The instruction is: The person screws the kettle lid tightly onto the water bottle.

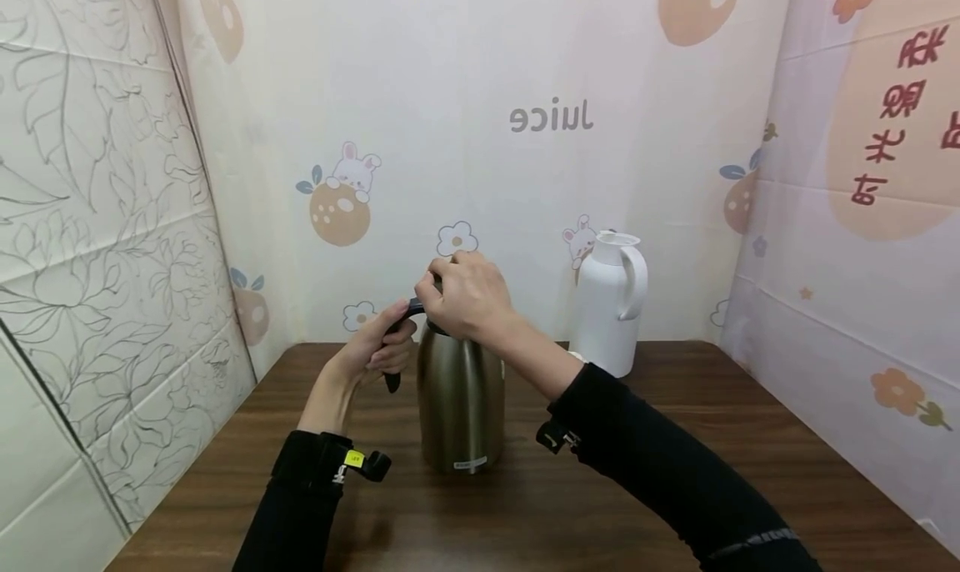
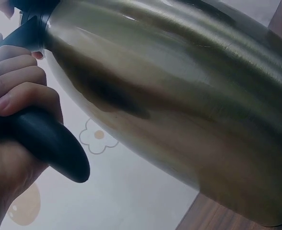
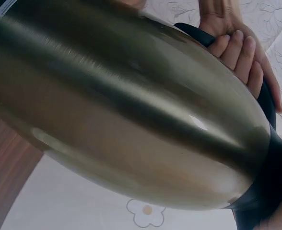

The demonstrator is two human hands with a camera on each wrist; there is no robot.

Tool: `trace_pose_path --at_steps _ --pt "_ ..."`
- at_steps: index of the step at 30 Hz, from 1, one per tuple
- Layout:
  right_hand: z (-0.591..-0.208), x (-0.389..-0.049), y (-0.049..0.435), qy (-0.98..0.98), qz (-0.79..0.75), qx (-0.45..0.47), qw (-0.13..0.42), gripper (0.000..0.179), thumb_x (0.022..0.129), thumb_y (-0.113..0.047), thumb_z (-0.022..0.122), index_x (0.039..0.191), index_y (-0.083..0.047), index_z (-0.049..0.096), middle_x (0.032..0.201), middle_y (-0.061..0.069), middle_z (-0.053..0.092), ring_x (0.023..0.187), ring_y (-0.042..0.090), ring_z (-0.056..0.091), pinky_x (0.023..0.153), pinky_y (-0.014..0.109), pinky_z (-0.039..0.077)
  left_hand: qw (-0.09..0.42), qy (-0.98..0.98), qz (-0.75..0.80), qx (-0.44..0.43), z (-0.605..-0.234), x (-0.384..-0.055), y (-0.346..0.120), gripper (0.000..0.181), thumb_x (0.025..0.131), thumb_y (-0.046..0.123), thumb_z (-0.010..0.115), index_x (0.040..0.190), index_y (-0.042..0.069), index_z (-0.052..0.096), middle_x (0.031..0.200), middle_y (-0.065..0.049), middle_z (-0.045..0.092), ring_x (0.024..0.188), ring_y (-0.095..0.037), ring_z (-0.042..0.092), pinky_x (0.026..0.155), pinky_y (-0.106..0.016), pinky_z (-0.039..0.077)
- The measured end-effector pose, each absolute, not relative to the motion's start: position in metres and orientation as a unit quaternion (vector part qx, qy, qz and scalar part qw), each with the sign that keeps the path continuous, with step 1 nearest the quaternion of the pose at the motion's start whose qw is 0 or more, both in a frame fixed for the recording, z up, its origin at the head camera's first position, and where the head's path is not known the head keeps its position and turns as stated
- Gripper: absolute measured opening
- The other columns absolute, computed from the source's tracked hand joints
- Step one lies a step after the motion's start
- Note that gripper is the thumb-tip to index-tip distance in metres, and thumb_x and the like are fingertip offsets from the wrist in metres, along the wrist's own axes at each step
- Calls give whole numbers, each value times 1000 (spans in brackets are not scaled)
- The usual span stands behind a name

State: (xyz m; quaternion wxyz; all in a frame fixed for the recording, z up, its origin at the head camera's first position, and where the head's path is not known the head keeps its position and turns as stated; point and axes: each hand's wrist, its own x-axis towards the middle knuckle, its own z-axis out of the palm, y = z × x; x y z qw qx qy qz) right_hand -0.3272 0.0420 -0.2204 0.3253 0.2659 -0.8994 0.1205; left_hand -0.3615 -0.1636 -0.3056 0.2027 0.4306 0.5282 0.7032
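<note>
I observed a bronze flask point(image 1: 461, 405) upright on the table point(image 1: 525, 514), ahead of the person, its long axis vertical. The left hand point(image 1: 378, 347) has its fingers wrapped around the black handle point(image 2: 59, 146) at the flask's left side. The right hand point(image 1: 468, 297) reaches over from the right, fingers curled about the black top point(image 3: 274, 165); their exact hold on it is hidden. Key relation: the top lies directly beneath the right palm, with the handle below and to the left. The rear table edge lies behind, and a white jug point(image 1: 603, 313) stands back right, apart. Working room, in my judgement, lies toward the person.
</note>
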Motion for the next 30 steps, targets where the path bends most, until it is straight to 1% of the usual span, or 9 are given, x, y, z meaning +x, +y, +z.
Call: trace_pose_path --at_steps 2,4,8,11,14,17,21,26,30 --pt "-218 -327 44 -902 128 275 307 35 106 -36 42 99 -19 71 87 1 57 81 21 52 70 34 44 202 525 704 434 -305 -362 -164 58 116 46 33 65 21 37 49 13 39 37 -6 23 41 -32 5" --pt "-215 -327 48 -901 144 293 285 38 108 -42 42 104 -19 71 93 1 60 87 20 54 75 35 46 202 519 703 442 -307 -364 -164 58 116 46 33 64 21 37 49 13 38 36 -7 22 40 -31 6" --pt "-214 -329 59 -888 168 350 245 46 110 -52 44 118 -17 72 110 1 67 102 20 60 89 36 49 208 507 698 461 -310 -369 -164 57 116 46 33 65 20 37 49 11 35 36 -8 21 38 -30 7" --pt "-213 -332 70 -871 173 403 224 48 111 -50 44 129 -14 70 123 3 69 114 22 63 100 39 49 215 496 697 471 -312 -371 -163 56 116 46 34 66 20 36 50 10 33 37 -9 21 38 -29 8" --pt "-212 -335 79 -850 168 451 213 50 113 -46 42 138 -11 65 134 6 67 125 24 61 108 43 46 218 486 699 477 -312 -372 -163 56 116 45 36 67 19 36 51 9 32 37 -9 21 38 -28 9" --pt "-212 -339 89 -834 154 487 208 56 114 -49 36 144 -9 61 140 8 64 128 25 59 110 45 44 216 487 699 476 -313 -372 -161 56 116 46 35 67 19 37 51 10 32 37 -8 22 39 -28 10" --pt "-211 -343 98 -820 144 519 194 66 114 -57 26 147 -10 57 145 7 61 132 25 57 114 46 42 219 494 699 469 -313 -371 -160 56 116 47 35 67 20 37 51 10 33 37 -6 23 38 -28 9" --pt "-209 -345 100 -820 139 526 180 68 112 -61 23 154 -15 52 153 3 55 141 23 51 117 47 40 220 497 702 461 -312 -369 -161 56 115 49 37 67 21 38 51 10 32 36 -6 22 38 -28 8" --pt "-209 -345 98 -821 139 524 182 70 112 -63 22 153 -16 53 152 3 55 140 23 51 115 47 41 218 496 701 464 -311 -369 -163 56 116 48 36 67 21 39 51 10 33 36 -6 23 38 -29 8"
